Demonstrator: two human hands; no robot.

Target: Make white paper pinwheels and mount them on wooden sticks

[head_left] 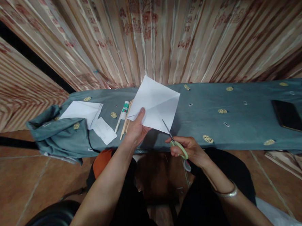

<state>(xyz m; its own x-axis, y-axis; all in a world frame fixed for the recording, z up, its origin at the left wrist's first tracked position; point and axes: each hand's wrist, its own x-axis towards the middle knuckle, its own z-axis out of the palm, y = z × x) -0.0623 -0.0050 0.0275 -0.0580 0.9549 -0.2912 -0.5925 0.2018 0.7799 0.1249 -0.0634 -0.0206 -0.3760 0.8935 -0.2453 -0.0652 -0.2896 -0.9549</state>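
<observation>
A creased white square sheet of paper [158, 100] is pinched by its near left edge in my left hand [138, 127], thumb on top. My right hand [186, 148] grips scissors [180, 148] by their pale green handles. One blade lies over the paper near its lowest corner, with the paper's edge between the blades. A slit shows at the paper's left corner, beside my left thumb. Just left of the paper lie a glue stick [125, 109], several thin wooden sticks [125, 128] and a slim white pen [118, 125].
The narrow surface wears a grey-green cloth [205, 120], bunched at its left end. On it are stacked white papers [80, 110], a smaller slip [104, 130] and, far right, a dark phone [288, 115]. A patterned curtain [161, 34] hangs behind. A black stool [47, 223] stands lower left.
</observation>
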